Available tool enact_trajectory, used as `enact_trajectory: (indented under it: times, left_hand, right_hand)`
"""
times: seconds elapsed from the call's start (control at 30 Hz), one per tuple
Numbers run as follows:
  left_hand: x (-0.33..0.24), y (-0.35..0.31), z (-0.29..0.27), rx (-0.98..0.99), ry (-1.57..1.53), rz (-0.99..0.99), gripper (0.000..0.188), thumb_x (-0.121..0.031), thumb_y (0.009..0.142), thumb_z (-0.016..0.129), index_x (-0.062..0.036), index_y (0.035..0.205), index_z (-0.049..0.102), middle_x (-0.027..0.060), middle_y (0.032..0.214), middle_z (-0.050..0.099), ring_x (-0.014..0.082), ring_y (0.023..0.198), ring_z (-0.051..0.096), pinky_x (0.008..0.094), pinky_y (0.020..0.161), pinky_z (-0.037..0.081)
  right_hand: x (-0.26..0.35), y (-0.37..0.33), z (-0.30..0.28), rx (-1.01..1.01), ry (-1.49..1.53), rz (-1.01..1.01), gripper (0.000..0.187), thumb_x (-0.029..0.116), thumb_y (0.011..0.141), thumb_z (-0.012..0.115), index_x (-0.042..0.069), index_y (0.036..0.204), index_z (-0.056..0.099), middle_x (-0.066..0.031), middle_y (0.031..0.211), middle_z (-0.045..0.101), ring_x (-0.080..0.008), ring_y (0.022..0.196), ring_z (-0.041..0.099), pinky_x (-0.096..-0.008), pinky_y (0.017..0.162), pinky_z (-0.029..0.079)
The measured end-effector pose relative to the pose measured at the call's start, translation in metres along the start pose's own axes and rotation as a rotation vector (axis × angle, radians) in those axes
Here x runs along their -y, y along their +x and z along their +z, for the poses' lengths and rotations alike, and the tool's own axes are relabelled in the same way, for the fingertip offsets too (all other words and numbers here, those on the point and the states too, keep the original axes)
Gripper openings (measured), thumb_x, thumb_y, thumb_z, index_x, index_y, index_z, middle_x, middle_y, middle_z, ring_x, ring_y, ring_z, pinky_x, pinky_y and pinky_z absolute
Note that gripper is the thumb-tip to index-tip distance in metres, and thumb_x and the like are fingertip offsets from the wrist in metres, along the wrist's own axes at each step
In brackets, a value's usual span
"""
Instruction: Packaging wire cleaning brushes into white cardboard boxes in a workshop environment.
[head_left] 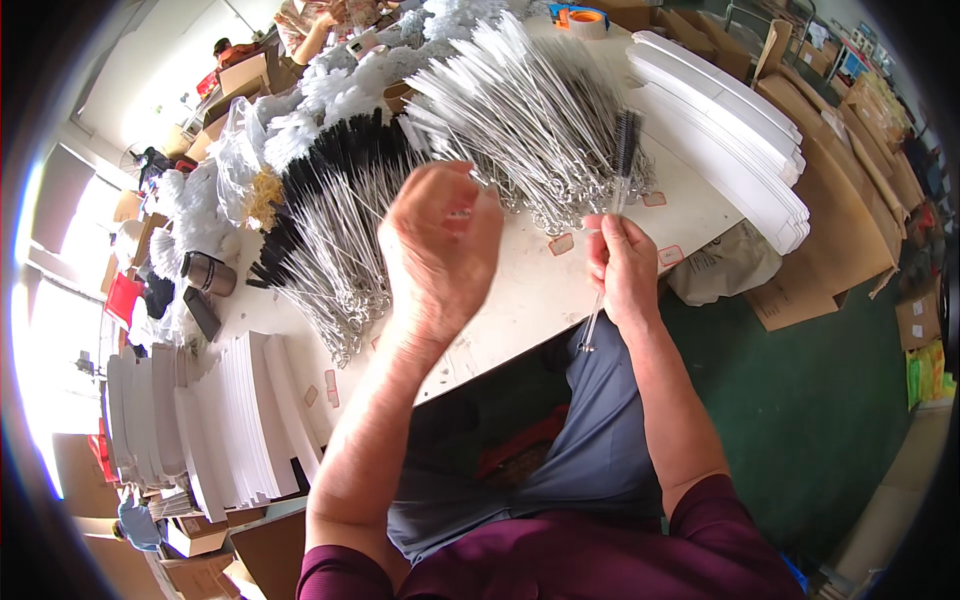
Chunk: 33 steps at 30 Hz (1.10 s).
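Observation:
My right hand (630, 268) is closed around the wire handles of thin cleaning brushes, held upright near the table's front edge. A black-bristled brush (627, 145) stands up above the fist, with what looks like a pale one beside it. The handle ends hang below the hand, over my leg. My left hand (440, 245) is raised above the table with bent fingers; it is smeared by motion, so whether it holds anything is unclear. Behind it lies a pile of black brushes (345, 150). Farther right is a larger pile of white brushes (520, 90), their looped wire ends toward me.
Stacks of folded white card boxes (235, 420) stand at left, with more white boxes (725, 140) at right. A metal cup (208, 272) sits on the left. An orange tape roll (588, 22) lies at the back. Cardboard (820, 220) leans at right. Another person (310, 25) is at the far side.

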<state>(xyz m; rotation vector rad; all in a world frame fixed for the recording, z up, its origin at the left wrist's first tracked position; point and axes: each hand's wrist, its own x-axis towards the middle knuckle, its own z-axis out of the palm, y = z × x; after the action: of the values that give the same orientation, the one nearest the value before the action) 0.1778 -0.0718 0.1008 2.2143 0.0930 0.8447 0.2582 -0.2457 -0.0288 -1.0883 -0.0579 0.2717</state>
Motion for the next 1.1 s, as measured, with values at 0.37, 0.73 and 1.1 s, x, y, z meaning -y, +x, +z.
enact_trajectory:
  times: [0.37, 0.73, 1.1]
  left_hand:
    - [-0.005, 0.049, -0.065, -0.084, -0.472, 0.009, 0.017, -0.008, 0.097, 0.06, 0.0063, 0.094, 0.068, 0.0202, 0.094, 0.074, 0.0219, 0.084, 0.076, 0.0324, 0.067, 0.064]
    - [-0.025, 0.046, -0.17, -0.004, -0.667, -0.061, 0.025, -0.014, 0.102, 0.049, 0.0061, 0.104, 0.064, 0.0291, 0.106, 0.072, 0.0322, 0.09, 0.075, 0.0396, 0.074, 0.062]
    - [-0.01, 0.001, -0.165, 0.32, -0.79, -0.444, 0.018, -0.015, 0.101, 0.047, -0.0007, 0.094, 0.056, 0.0314, 0.098, 0.071, 0.0312, 0.075, 0.075, 0.0359, 0.06, 0.061]
  right_hand:
    - [-0.014, 0.069, 0.057, 0.134, 0.031, 0.019, 0.033, 0.019, 0.108, 0.052, -0.012, 0.109, 0.064, -0.0222, 0.106, 0.069, -0.031, 0.101, 0.071, -0.0427, 0.092, 0.062]
    - [-0.016, 0.068, 0.058, 0.136, -0.113, -0.002, 0.036, 0.022, 0.108, 0.052, -0.012, 0.111, 0.063, -0.0242, 0.115, 0.068, -0.0326, 0.106, 0.071, -0.0434, 0.099, 0.059]
    - [0.031, -0.042, 0.111, 0.946, 0.039, 0.449, 0.036, 0.024, 0.11, 0.047, -0.007, 0.108, 0.064, -0.0257, 0.112, 0.072, -0.0338, 0.101, 0.074, -0.0455, 0.091, 0.061]
